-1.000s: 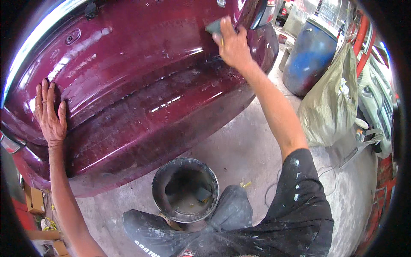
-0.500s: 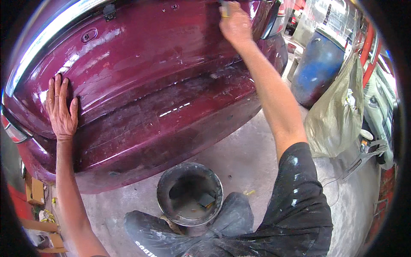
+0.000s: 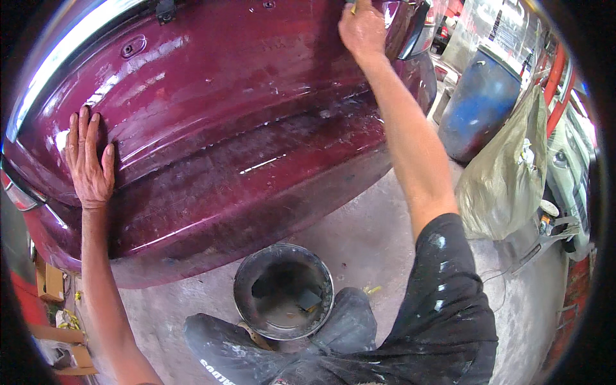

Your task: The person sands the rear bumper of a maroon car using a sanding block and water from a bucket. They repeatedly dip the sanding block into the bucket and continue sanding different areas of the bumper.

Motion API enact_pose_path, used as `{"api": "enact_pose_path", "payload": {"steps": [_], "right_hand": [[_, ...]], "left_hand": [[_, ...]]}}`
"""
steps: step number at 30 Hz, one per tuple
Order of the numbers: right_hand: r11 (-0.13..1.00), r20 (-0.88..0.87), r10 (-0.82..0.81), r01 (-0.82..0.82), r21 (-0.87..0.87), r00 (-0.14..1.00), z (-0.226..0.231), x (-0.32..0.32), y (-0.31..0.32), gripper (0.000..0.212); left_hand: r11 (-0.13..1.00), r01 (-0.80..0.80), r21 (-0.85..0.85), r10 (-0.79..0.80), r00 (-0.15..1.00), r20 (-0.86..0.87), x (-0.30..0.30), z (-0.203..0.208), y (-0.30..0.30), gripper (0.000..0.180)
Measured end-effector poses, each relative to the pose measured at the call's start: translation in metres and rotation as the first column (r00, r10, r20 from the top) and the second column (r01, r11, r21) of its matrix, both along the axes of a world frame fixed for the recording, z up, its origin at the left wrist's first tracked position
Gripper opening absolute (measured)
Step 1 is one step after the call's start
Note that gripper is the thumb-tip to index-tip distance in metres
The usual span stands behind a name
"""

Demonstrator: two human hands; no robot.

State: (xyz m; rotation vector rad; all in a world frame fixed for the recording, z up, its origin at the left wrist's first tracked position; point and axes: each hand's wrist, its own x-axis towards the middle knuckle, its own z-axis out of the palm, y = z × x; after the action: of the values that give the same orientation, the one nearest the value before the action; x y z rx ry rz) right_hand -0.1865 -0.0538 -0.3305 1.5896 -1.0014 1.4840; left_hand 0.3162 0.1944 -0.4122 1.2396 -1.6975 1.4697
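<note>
A wet, dark red car body panel [image 3: 231, 122] fills the upper half of the head view. My left hand [image 3: 88, 160] lies flat on its left side with the fingers spread. My right hand [image 3: 362, 27] reaches far up to the panel's top right and is closed on a small grey sanding piece that is mostly hidden at the frame's top edge. A round grey bucket [image 3: 283, 298] with murky water and a small pad inside stands on the concrete floor between my knees, below the panel.
A blue drum [image 3: 478, 106] stands at the right beyond the panel. A greenish plastic sack [image 3: 507, 176] leans next to it. Cardboard boxes [image 3: 51, 282] sit at the lower left. Wet concrete floor [image 3: 372, 244] lies under the panel.
My right hand has slid upward along the panel toward the top edge. The left hand has stayed flat on the panel. The view has shifted slightly.
</note>
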Motion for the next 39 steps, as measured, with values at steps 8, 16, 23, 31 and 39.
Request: {"api": "enact_pose_path", "payload": {"steps": [8, 16, 23, 31, 39], "right_hand": [[0.895, -0.126, 0.426, -0.438, -0.089, 0.896, -0.026, 0.072, 0.045, 0.025], [0.99, -0.142, -0.114, 0.1, -0.102, 0.983, -0.015, 0.002, 0.017, 0.039], [0.97, -0.197, 0.229, -0.207, 0.127, 0.953, -0.108, 0.077, 0.071, 0.073], [0.952, -0.028, 0.169, -0.156, 0.263, 0.985, -0.087, 0.063, 0.065, 0.07], [0.96, 0.205, 0.059, -0.112, 0.258, 0.977, -0.093, 0.019, 0.021, 0.079]], "left_hand": [[0.999, 0.037, 0.003, -0.037, 0.999, 0.0, 0.008, 0.004, 0.008, 0.054], [1.0, 0.0, 0.0, 0.0, 1.0, 0.007, 0.002, 0.003, 0.002, 0.054], [0.999, 0.05, -0.02, -0.049, 0.999, 0.011, 0.007, 0.003, 0.003, 0.053], [0.998, 0.045, -0.031, -0.045, 0.999, -0.001, 0.004, -0.001, -0.005, 0.053], [0.996, 0.085, -0.024, -0.086, 0.996, -0.011, 0.001, -0.002, -0.008, 0.053]]}}
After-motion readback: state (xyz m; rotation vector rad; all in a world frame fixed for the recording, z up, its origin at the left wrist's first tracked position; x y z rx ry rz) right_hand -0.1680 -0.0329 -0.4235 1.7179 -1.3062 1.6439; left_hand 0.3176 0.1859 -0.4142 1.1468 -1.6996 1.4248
